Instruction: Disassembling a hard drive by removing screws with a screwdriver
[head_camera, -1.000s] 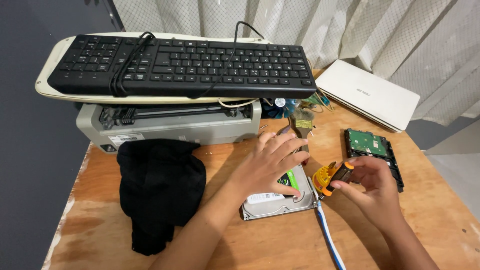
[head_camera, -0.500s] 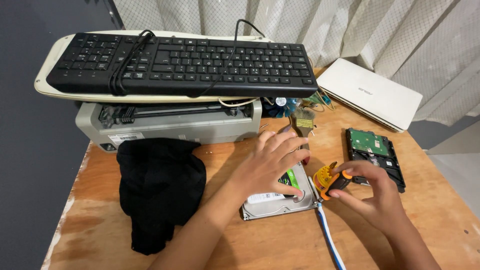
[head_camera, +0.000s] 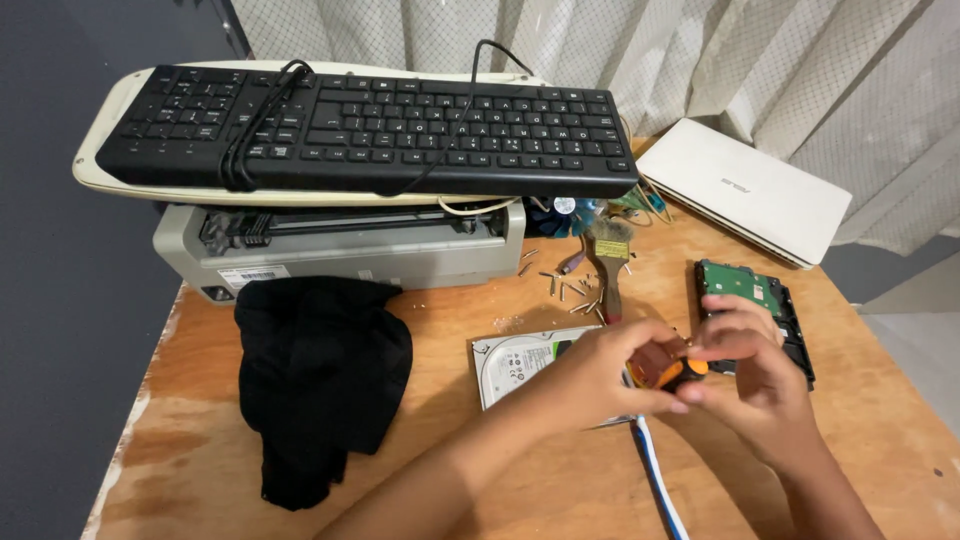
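Orange-and-black, a small handled tool (head_camera: 668, 368) sits pinched between our left hand (head_camera: 600, 375) and right hand (head_camera: 755, 375), fingers of both clamped on it, above the silver hard drive (head_camera: 520, 362) lying mid-table, toward the near edge of the wooden table (head_camera: 470, 470), beside a crumpled black cloth (head_camera: 315, 375).

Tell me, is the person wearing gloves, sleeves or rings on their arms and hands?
No gloves show. The left hand and the right hand are both bare, and both forearms are bare too, as far as the picture reaches, so no sleeve shows. I see no watch, bracelet or ring. The fingernails look short and plain, with no polish.
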